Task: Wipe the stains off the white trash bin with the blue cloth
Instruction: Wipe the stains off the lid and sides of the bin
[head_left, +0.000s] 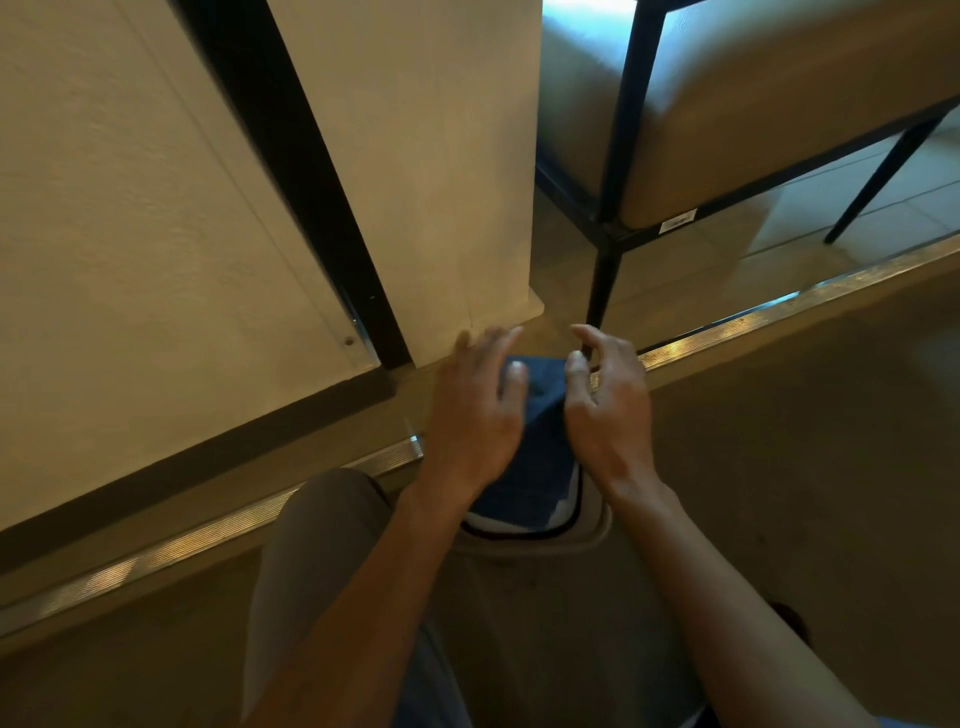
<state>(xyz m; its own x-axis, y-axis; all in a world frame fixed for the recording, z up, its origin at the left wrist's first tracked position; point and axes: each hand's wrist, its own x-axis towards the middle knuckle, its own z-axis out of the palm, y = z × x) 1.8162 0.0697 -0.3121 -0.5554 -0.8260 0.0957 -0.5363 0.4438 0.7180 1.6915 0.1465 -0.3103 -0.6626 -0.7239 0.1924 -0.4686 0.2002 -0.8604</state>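
Left hand (475, 415) lies on the blue cloth (535, 447), thumb pressed on it, fingers nearly straight; right hand (605, 410) pinches the cloth's edge with curled fingers. The cloth covers the white trash bin (571, 525), whose lower body is dim. Nearby: metal step edging (727, 327), a black-legged bench (779, 130)
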